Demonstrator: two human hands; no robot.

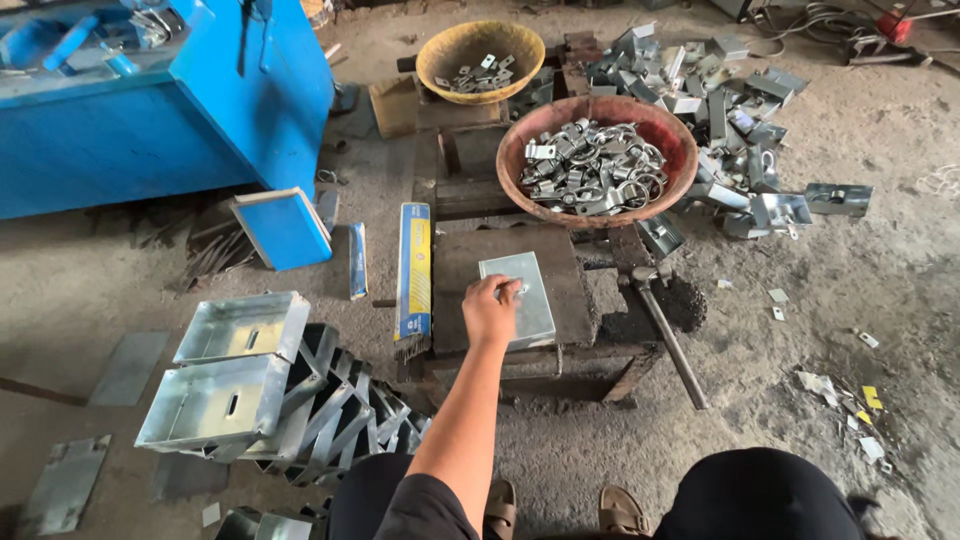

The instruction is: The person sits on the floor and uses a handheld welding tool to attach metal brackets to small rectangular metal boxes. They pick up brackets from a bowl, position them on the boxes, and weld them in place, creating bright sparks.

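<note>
Fingertips of the left hand (490, 308) curl down onto the flat rectangular galvanised steel plate (519, 299), hiding whatever small part lies beneath them; whether they pinch anything cannot be made out. That plate lies near the front edge of the dark, low steel work block (560, 262). No right hand shows in the frame. At the block's far edge sits the rust-red round metal bowl (597, 160) heaped with silvery clamps, with a yellow bowl (480, 60) beyond it. A hammer (660, 325) leans off the block's right edge. Against its left edge stands a long yellow-and-blue printed carton (413, 268), its lettering too small to tell. Open galvanised box trays (228, 375) stack on the floor, lower left, partly cut off.
</note>
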